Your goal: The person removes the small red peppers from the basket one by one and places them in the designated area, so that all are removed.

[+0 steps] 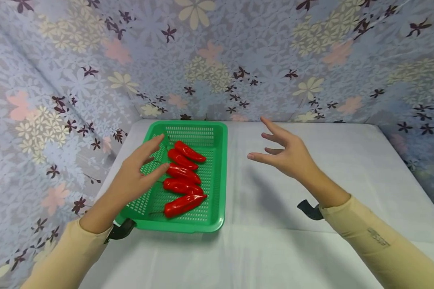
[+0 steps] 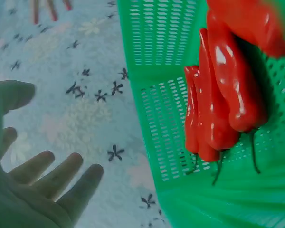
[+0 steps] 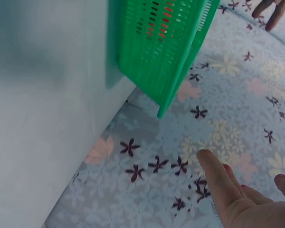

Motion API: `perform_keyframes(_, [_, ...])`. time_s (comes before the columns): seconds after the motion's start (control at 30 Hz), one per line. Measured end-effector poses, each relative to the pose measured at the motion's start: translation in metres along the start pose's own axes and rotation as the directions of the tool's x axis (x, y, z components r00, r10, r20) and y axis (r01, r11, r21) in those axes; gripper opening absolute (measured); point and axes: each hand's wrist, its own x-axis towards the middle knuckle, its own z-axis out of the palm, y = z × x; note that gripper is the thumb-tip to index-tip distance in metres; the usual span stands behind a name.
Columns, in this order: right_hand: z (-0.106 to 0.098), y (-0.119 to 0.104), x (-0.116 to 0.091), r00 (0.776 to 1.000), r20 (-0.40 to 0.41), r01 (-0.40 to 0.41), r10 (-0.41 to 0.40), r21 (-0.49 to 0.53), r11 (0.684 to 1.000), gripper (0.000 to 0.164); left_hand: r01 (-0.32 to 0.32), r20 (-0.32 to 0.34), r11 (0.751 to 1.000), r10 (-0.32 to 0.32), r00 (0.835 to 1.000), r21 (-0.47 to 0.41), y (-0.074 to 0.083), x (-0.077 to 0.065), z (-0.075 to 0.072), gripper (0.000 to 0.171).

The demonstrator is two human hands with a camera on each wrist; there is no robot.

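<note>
Several glossy red chili peppers (image 1: 182,186) with thin dark stems lie side by side in a green plastic basket (image 1: 222,176). My left hand (image 1: 135,170) hovers over the basket's left side, thumb and fingers spread apart, holding nothing. In the left wrist view its fingers (image 2: 80,185) stand apart from the peppers (image 2: 237,85). To the right of the basket, my right hand (image 1: 287,152) is raised above the white surface, its fingers parted with nothing between them. The right wrist view shows that hand (image 3: 247,204) and the outer wall of the basket (image 3: 152,61).
The basket stands on the left part of a white-covered table (image 1: 329,160). Behind and to the left rises a flower-patterned cloth backdrop (image 1: 217,60). Dark straps (image 1: 309,210) stick out by both cuffs of the beige sleeves (image 1: 379,237).
</note>
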Motion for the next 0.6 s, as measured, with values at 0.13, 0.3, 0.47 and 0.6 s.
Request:
perform_keyframes(0.13, [0.012,-0.004,0.008,0.999,0.027,-0.021,0.02,0.025,0.999,0.093,0.042,-0.034,0.999,-0.042,0.999,0.025,-0.008,-0.017,-0.009,0.074])
perform_keyframes(0.3, [0.028,-0.012,0.019,0.998,0.063,0.011,-0.014,0.043,0.999,0.093,0.089,-0.054,0.994,-0.086,0.995,0.056,-0.017,-0.038,-0.017,0.072])
perform_keyframes(0.47, [0.047,-0.018,0.032,0.992,0.109,0.054,-0.061,0.062,0.997,0.094,0.152,-0.08,0.986,-0.147,0.986,0.07,-0.028,-0.059,-0.022,0.07])
perform_keyframes(0.6, [0.062,-0.022,0.042,0.988,0.138,0.061,-0.065,0.026,0.998,0.094,0.188,-0.093,0.979,-0.18,0.979,0.085,-0.04,-0.075,-0.02,0.068])
